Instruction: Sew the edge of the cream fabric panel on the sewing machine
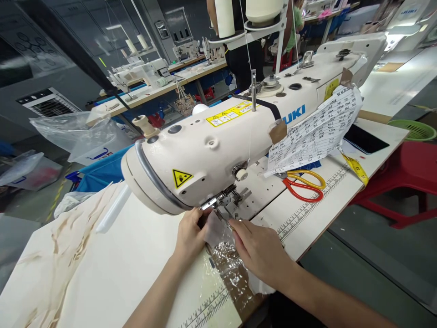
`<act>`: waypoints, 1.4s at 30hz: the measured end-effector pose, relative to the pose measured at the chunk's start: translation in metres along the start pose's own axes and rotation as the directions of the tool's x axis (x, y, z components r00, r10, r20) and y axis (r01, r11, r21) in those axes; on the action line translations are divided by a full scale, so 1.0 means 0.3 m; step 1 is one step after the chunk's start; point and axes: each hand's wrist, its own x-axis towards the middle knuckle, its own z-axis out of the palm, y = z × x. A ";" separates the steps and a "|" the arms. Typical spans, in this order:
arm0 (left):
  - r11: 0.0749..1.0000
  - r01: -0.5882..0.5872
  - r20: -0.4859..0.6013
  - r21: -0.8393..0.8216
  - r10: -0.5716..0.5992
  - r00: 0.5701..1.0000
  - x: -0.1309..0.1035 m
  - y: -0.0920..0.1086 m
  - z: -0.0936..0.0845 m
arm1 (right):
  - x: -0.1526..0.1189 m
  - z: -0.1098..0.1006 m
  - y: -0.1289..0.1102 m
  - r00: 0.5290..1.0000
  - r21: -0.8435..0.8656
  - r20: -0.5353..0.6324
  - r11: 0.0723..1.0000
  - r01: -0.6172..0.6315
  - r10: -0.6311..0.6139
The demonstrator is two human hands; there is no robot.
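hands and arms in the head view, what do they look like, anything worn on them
The left hand and right hand are both bare: no gloves, rings or markings show, though some fingertips are hidden. The left forearm and right forearm show no sleeve, watch or bracelet.

Smooth, glossy sewing machine [234, 139]

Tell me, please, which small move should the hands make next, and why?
I would probably ease the left hand back slightly from the metal parts under the machine: its fingertips are very close to them, and the right hand holds a slim metal tool near the same spot, over the white cloth.
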 end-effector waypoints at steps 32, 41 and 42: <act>0.889 -0.424 0.073 0.175 0.418 0.906 -0.025 0.034 -0.032 | -0.102 -0.045 -0.010 0.995 0.162 -0.012 0.982 -0.093 0.096; 0.783 -0.425 0.194 0.454 0.379 0.905 -0.066 0.108 -0.019 | -0.321 -0.136 0.018 0.991 0.501 0.132 0.861 -0.088 0.025; 0.779 -0.415 0.197 0.469 0.366 0.909 -0.070 0.114 -0.012 | -0.320 -0.130 0.015 0.993 0.510 0.110 0.856 -0.083 0.031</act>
